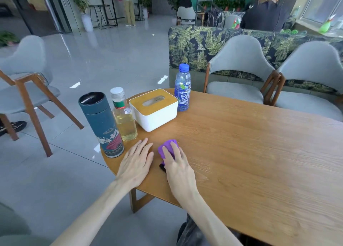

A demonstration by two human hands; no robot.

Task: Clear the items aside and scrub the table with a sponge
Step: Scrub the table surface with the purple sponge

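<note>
My right hand presses down on a purple sponge with a black underside, near the left end of the wooden table. My left hand lies flat on the table beside it, fingers spread, holding nothing. Lined up along the table's left edge are a dark teal thermos, a clear bottle of yellow liquid, a white tissue box with a wooden lid and a blue drink bottle.
Two grey chairs stand at the table's far side, before a leaf-patterned sofa. Another grey chair stands on the floor at the left. People are in the background.
</note>
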